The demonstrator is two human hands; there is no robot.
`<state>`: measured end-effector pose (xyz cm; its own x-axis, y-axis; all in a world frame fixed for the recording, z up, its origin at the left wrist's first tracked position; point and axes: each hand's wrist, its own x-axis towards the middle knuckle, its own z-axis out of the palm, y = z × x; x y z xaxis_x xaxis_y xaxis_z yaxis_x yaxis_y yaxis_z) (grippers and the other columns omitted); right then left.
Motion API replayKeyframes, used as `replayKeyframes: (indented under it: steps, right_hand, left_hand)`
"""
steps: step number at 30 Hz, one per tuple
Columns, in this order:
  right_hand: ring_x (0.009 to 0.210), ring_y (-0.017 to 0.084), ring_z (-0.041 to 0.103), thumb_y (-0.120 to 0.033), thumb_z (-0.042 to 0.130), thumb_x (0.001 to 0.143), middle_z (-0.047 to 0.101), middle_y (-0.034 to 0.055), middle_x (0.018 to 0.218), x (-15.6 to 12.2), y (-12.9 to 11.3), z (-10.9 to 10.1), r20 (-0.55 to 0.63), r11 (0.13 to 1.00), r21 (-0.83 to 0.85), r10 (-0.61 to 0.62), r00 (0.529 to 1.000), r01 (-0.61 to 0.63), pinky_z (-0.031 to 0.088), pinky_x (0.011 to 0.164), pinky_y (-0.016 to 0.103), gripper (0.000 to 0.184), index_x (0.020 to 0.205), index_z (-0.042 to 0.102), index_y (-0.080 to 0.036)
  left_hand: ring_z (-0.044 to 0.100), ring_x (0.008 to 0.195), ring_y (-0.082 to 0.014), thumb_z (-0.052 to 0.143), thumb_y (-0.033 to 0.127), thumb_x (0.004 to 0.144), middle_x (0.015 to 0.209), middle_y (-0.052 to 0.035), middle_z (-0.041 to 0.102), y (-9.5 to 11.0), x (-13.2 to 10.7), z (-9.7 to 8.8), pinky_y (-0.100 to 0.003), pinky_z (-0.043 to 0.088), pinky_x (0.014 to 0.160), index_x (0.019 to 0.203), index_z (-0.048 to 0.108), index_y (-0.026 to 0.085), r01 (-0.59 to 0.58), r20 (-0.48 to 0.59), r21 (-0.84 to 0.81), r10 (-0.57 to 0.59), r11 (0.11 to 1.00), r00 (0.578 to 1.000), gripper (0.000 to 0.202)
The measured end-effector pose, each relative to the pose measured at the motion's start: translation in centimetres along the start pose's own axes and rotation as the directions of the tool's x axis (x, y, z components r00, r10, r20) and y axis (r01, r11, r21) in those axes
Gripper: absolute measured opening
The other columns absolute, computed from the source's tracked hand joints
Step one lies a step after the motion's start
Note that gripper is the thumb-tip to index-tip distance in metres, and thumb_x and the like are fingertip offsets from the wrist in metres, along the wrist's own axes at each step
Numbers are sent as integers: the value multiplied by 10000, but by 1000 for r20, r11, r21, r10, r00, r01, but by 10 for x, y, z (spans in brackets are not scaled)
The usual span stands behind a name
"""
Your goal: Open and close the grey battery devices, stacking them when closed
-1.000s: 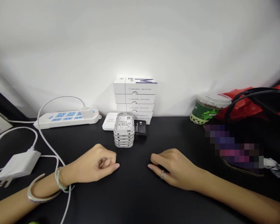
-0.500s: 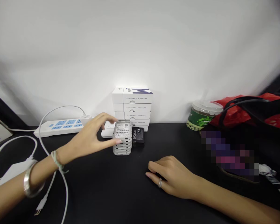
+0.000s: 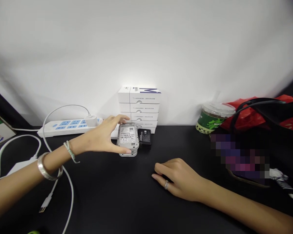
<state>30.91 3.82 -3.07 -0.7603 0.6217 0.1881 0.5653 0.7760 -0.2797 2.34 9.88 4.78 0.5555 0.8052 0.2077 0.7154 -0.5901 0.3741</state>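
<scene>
The left hand (image 3: 101, 135) spans wide across the top device (image 3: 126, 136) of a stack of grey labelled devices (image 3: 128, 154), its fingers over the far edge and its thumb at the near edge; it appears to hold that device, which looks slightly tipped, though the contact is partly hidden. The right hand (image 3: 177, 175) lies empty on the black counter (image 3: 107, 201), its fingers loosely curled, well to the near right of the stack. The stack is narrow and stands just beside a black 3000 mAh battery (image 3: 144, 138), so a sideways drag on the top device could shift the units beneath it or knock them into the battery. Behind the stack, a column of white boxes (image 3: 143, 107) could also be struck if the hand swung back. The white cable (image 3: 69, 191) left of the stack runs close under the left forearm and could catch on the silver bangle (image 3: 48, 170). The hand and top device hide most of the lower units, so their exact count and alignment are hard to make out. A white object (image 3: 114, 134) behind the stack is mostly hidden, and a pixelated patch right of the stack obscures whatever lies there.
</scene>
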Motion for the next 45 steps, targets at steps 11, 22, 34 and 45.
replayKeyframes:
  steps: [11,22,34,45]
  right_hand:
    - [502,89,369,-450,538,933,360,-80,582,9,19,-11,-189,725,623,502,844,-293,287,482,232,348,698,425,-219]
    - [377,71,452,-380,761,781,546,-85,579,77,43,-17,65,350,843,689,722,-409,222,357,174,477,844,304,-260]
    - [450,71,431,-328,757,792,499,-91,565,32,9,-31,75,269,926,560,825,-267,269,408,199,452,1163,537,-193]
    - [724,132,528,-305,715,824,597,16,927,19,-19,-6,-114,770,599,357,927,-222,452,603,256,294,1091,619,-229]
  left_hand:
    - [638,972,-276,827,584,600,1302,-28,549,63,-58,50,-406,517,852,1319,403,289,-44,136,-22,47,999,990,886]
    - [560,1219,-392,793,722,584,1506,-130,406,50,-56,64,-517,503,967,1493,239,287,-45,181,-98,63,994,981,1150]
    - [580,618,-245,792,723,591,663,67,503,42,-59,67,-388,506,655,1522,146,236,85,303,-120,-45,989,952,1233]
    - [667,828,-291,865,610,566,1203,-128,598,44,-59,70,-406,540,735,1537,-95,288,73,198,-225,-28,972,980,1403]
